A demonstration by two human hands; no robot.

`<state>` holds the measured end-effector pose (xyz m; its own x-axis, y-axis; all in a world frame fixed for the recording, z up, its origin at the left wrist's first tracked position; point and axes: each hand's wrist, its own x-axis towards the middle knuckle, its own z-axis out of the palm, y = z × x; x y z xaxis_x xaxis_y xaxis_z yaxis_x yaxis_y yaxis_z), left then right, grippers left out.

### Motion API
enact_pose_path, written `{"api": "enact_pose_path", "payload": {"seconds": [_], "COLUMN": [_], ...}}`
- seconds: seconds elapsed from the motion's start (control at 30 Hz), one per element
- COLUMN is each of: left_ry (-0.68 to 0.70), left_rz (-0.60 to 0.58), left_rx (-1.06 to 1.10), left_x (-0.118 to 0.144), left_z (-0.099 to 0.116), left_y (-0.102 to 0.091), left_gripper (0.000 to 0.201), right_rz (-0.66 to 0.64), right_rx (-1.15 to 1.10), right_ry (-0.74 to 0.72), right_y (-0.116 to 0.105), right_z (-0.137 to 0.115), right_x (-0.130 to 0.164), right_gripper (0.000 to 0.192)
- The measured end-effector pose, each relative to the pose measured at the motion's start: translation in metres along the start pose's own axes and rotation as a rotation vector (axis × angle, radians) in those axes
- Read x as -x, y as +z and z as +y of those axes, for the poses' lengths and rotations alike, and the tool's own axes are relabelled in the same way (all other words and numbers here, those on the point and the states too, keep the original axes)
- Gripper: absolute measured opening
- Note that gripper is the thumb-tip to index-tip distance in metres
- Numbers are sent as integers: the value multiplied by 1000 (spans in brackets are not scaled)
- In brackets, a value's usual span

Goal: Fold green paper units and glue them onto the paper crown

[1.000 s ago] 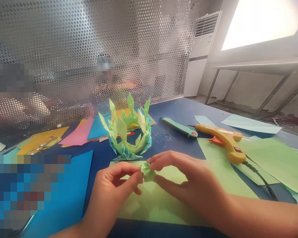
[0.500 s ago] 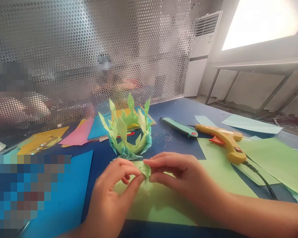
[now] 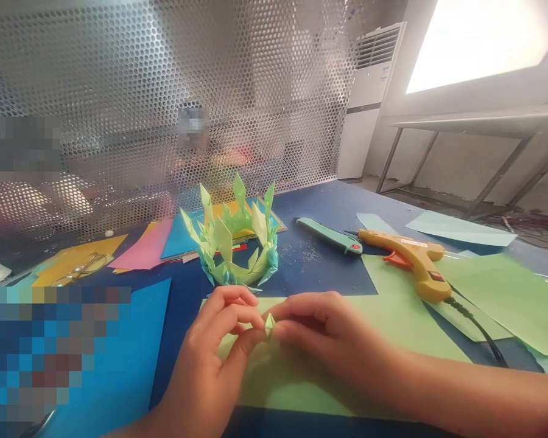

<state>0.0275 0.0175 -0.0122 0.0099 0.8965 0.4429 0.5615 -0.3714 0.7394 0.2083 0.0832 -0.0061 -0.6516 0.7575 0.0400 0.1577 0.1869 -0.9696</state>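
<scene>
Left hand (image 3: 210, 359) and right hand (image 3: 329, 340) both pinch a small folded light-green paper piece (image 3: 269, 323) between fingers, likely holding its creases, above a light-green sheet (image 3: 393, 328) on the near desk.

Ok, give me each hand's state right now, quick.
Left hand: closed, pinching the small folded light-green paper piece.
Right hand: closed, pinching the same piece.
</scene>
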Motion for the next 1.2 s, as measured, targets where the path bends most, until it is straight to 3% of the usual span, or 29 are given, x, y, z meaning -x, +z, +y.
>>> {"api": "enact_pose_path", "payload": {"seconds": [0.1, 0.33, 0.5, 0.6, 0.73, 0.83, 0.97, 1.03, 1.13, 1.2], "left_ry": [-33, 47, -140, -250, -268, -249, -267, -283, -292, -248], "left_rz": [-60, 11, 118, 100, 27, 0, 15, 24, 19, -26], "left_rx": [35, 90, 217, 298, 324, 329, 405, 477, 509, 443], "left_x": [-1, 0, 1, 1, 1, 1, 3, 4, 3, 1], "left_z": [0, 4, 6, 7, 6, 5, 7, 8, 8, 7], "left_y": [-3, 0, 4, 5, 5, 4, 6, 7, 8, 6], "left_gripper": [19, 22, 19, 21, 23, 22, 18, 5, 38, 37], "right_rz": [-70, -167, -127, -48, -51, -29, -23, -26, -30, -43], "right_rx": [-18, -275, -463, -510, -460, -415, -362, -339, -264, -155], "right_ry": [19, 130, 173, 166, 151, 145, 164, 154, 145, 124], "right_y": [-2, -3, 0, 2, 6, 6, 5, 4, 3, 2], "right_z": [-2, -8, -8, -5, -2, 0, -2, -3, -3, -2], "right_x": [0, 4, 2, 1, 3, 4, 3, 2, 1, 1], "right_gripper": [26, 34, 29, 38, 13, 10, 14, 18, 32, 40]}}
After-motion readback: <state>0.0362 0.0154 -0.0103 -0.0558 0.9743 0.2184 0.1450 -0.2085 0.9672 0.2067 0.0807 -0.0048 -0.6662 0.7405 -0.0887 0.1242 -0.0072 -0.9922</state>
